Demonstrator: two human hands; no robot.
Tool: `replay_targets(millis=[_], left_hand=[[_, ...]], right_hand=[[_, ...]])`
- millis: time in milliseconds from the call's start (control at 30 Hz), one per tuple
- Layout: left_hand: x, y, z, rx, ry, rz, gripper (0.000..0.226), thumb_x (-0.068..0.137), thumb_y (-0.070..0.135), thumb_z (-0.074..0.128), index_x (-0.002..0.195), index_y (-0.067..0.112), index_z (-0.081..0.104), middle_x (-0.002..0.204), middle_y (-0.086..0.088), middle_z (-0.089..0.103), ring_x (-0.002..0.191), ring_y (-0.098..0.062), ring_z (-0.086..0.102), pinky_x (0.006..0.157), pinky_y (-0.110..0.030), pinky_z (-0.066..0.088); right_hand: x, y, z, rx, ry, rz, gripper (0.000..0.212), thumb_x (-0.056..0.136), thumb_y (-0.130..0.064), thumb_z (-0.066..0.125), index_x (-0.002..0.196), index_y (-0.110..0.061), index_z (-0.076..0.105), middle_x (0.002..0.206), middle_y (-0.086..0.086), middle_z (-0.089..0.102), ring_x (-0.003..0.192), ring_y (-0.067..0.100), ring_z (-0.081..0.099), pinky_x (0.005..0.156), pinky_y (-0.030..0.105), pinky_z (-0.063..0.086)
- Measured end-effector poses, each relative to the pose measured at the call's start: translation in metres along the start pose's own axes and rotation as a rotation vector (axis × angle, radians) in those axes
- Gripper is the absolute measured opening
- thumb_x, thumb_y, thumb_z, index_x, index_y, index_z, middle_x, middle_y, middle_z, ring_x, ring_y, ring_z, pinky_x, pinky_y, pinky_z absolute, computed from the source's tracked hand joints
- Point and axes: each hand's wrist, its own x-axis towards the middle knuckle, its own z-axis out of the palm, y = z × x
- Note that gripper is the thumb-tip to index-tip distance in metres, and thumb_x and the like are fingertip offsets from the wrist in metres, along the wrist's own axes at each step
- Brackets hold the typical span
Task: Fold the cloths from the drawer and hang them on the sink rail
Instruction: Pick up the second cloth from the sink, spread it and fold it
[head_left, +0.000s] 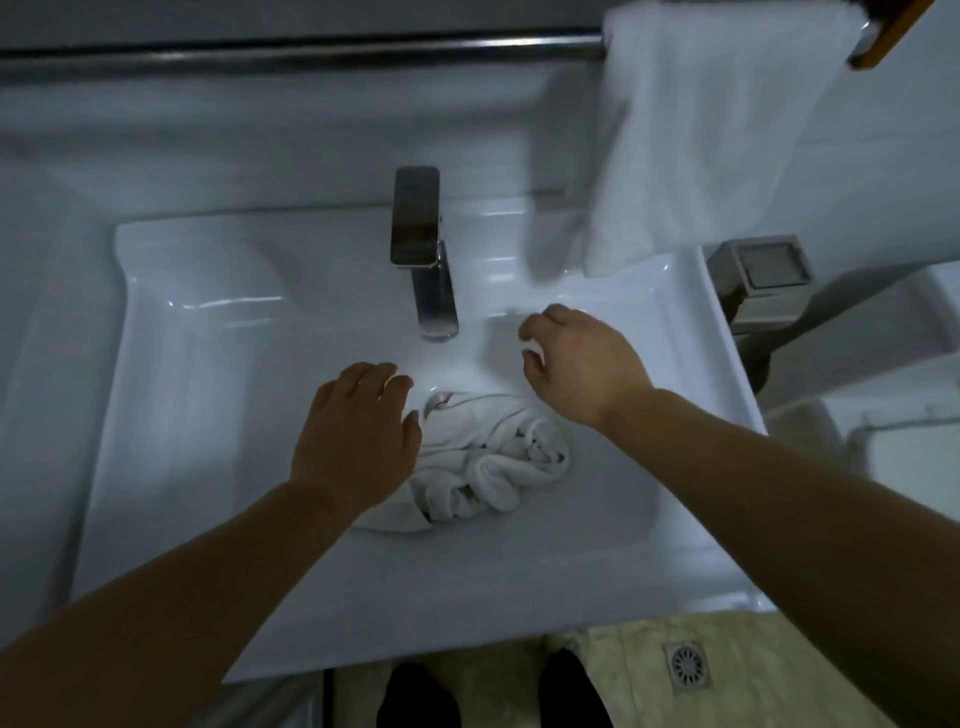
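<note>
A crumpled white cloth (493, 462) lies in the basin of the white sink (208, 415). My left hand (358, 436) hovers over its left side with fingers relaxed and holds nothing. My right hand (576, 364) is above the basin, just right of the cloth, fingers loosely curled and empty. A folded white cloth (706, 135) hangs over the right end of the metal rail (311, 52) above the sink.
A chrome tap (423, 249) stands at the back middle of the sink, close to both hands. A metal box-like fitting (763, 280) sits at the right. Below the sink's front edge are a floor drain (688, 665) and my feet (415, 696).
</note>
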Motion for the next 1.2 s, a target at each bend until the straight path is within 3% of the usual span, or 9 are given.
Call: replay_targets(millis=[100,200,400,567,733,833,933,1067,1200], left_hand=[[-0.009,-0.003,0.037,0.039,-0.202,-0.053,0.056,0.096,0.049,0.042,0.142,0.017,0.044,0.151,-0.008,0.041,0.139,-0.028,0.034,0.11,-0.045,0.034],[-0.01,-0.003,0.068,0.013,-0.269,-0.064,0.066,0.095,0.057,0.038,0.149,0.019,0.032,0.156,-0.007,0.03,0.144,-0.028,0.025,0.112,-0.045,0.029],[-0.006,0.001,0.111,-0.009,-0.49,-0.134,0.07,0.095,0.061,0.031,0.152,0.022,0.021,0.161,-0.009,0.013,0.149,-0.03,0.006,0.116,-0.049,0.023],[-0.014,0.006,0.112,-0.091,-0.466,-0.09,0.064,0.096,0.055,0.038,0.15,0.023,0.03,0.159,-0.007,0.02,0.147,-0.027,0.013,0.113,-0.045,0.028],[-0.023,0.008,0.082,-0.197,-0.504,-0.157,0.059,0.096,0.056,0.04,0.147,0.024,0.039,0.156,-0.005,0.03,0.144,-0.027,0.023,0.112,-0.045,0.031],[-0.031,0.016,0.036,-0.3,-0.399,-0.139,0.059,0.096,0.052,0.046,0.144,0.018,0.042,0.152,-0.008,0.038,0.141,-0.028,0.03,0.112,-0.046,0.032],[-0.036,0.022,-0.02,-0.306,-0.324,-0.086,0.061,0.096,0.05,0.049,0.145,0.016,0.04,0.149,-0.009,0.041,0.138,-0.028,0.034,0.111,-0.046,0.034],[-0.036,0.023,-0.102,-0.325,-0.232,-0.119,0.067,0.095,0.053,0.05,0.15,0.019,0.033,0.156,-0.007,0.034,0.143,-0.026,0.029,0.117,-0.042,0.027],[-0.045,0.036,-0.184,-0.346,-0.17,-0.045,0.07,0.092,0.053,0.057,0.15,0.023,0.033,0.156,-0.002,0.034,0.142,-0.022,0.031,0.113,-0.037,0.029]], right_hand=[[-0.008,0.004,0.045,0.083,-0.365,0.285,0.035,0.095,-0.026,0.054,0.128,-0.017,0.059,0.125,0.008,0.059,0.112,0.03,0.059,0.091,0.034,0.048],[-0.014,0.004,0.079,0.096,-0.523,0.376,0.041,0.093,-0.025,0.056,0.132,-0.016,0.057,0.13,0.011,0.06,0.118,0.029,0.058,0.095,0.034,0.046],[-0.029,0.007,0.126,0.065,-0.516,0.476,0.039,0.092,-0.025,0.057,0.13,-0.015,0.054,0.129,0.014,0.049,0.115,0.034,0.057,0.096,0.038,0.046],[-0.034,0.01,0.121,0.09,-0.491,0.53,0.025,0.09,-0.017,0.057,0.112,-0.01,0.065,0.115,0.013,0.067,0.108,0.03,0.062,0.087,0.031,0.048],[-0.027,0.002,0.071,0.292,-0.487,0.504,0.022,0.09,-0.02,0.057,0.107,-0.014,0.07,0.107,0.006,0.069,0.102,0.025,0.062,0.08,0.027,0.046],[-0.021,-0.012,0.02,0.393,-0.5,0.399,0.02,0.093,-0.02,0.058,0.108,-0.012,0.069,0.104,0.002,0.064,0.098,0.02,0.058,0.075,0.025,0.042],[-0.013,-0.032,-0.042,0.454,-0.524,0.294,0.014,0.091,-0.01,0.059,0.101,-0.011,0.069,0.092,0.0,0.062,0.089,0.022,0.061,0.075,0.032,0.053],[-0.005,-0.069,-0.13,0.392,-0.548,0.124,0.016,0.09,-0.006,0.057,0.095,-0.017,0.068,0.086,-0.004,0.063,0.074,0.015,0.061,0.066,0.027,0.055],[0.003,-0.109,-0.209,0.29,-0.498,-0.033,0.012,0.096,-0.017,0.059,0.103,-0.02,0.068,0.081,-0.013,0.057,0.068,0.004,0.052,0.061,0.019,0.042]])
